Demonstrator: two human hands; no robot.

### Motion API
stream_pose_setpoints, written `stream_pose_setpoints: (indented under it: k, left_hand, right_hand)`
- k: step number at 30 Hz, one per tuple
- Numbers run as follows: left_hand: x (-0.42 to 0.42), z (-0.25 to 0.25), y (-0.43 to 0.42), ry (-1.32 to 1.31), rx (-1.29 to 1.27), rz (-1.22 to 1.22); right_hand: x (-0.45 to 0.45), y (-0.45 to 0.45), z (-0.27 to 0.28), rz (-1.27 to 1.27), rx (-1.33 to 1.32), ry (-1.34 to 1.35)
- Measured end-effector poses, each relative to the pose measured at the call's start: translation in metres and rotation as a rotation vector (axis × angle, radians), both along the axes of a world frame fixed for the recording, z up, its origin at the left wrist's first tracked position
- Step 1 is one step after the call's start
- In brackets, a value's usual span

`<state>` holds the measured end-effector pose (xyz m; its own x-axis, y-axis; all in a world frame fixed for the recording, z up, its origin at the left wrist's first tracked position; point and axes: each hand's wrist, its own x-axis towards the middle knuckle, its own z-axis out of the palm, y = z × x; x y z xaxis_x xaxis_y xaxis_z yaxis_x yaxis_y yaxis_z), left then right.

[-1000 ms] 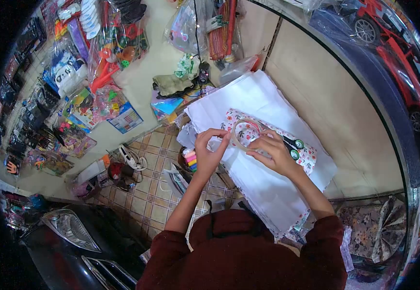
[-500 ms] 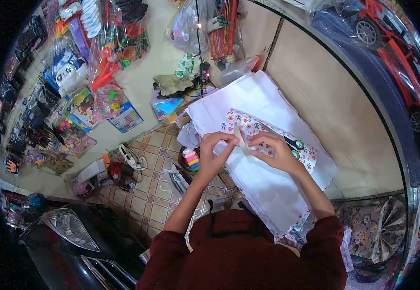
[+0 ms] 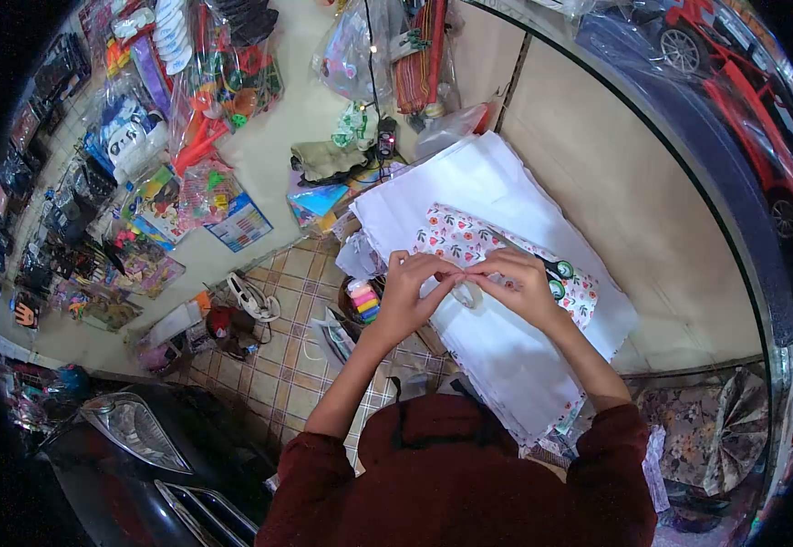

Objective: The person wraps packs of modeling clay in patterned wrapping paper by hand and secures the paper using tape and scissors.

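Note:
Over a stack of white paper sheets [image 3: 506, 356], my left hand [image 3: 414, 290] and my right hand [image 3: 518, 286] meet fingertip to fingertip. Both are closed in a pinch around a small, pale, translucent ring that looks like a roll of tape [image 3: 466, 295]. It hangs just under the fingertips, and its upper part is hidden by them. Behind my hands lies a piece of floral-printed paper [image 3: 456, 235] on the white sheets. A pair of scissors with green-and-black handles [image 3: 558, 278] rests on that floral paper, beside my right hand.
Left of the stack, a box holds colourful rolls [image 3: 362, 299]. Packaged toys [image 3: 223, 82] hang along the left wall. A black motorcycle [image 3: 141, 447] stands at lower left on the tiled floor [image 3: 278, 365]. A glass-edged shelf with a red toy car [image 3: 734, 91] curves along the right.
My hands have come together until the fingertips touch. The tape roll has turned from edge-on to showing its ring opening and sits slightly lower.

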<state>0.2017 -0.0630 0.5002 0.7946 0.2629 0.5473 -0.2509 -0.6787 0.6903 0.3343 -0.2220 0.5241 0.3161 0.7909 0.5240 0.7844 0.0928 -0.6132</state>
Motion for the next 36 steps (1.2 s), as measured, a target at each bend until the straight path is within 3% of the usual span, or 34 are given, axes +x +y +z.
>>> stream_pose_setpoints:
  k: [8,11,20,26,36]
  left_hand:
    - [-0.006,0.006,-0.001,0.053,-0.021,-0.061]
    - [-0.007,0.006,-0.003,0.059,-0.013,-0.056]
    - [-0.011,0.004,-0.005,0.059,0.053,-0.032]
    - [-0.016,0.008,-0.007,0.075,-0.042,-0.023]
    - [-0.020,0.006,-0.004,0.083,-0.084,-0.065]
  right_hand:
    - [-0.004,-0.002,-0.002,0.030,0.019,-0.016]
    - [-0.004,-0.001,0.000,0.039,0.091,-0.230]
    - [-0.007,-0.001,0.001,-0.007,0.151,-0.463]
    - [-0.007,-0.005,0.005,-0.018,0.028,-0.092]
    - [-0.010,0.000,0.002,0.077,0.084,-0.187]
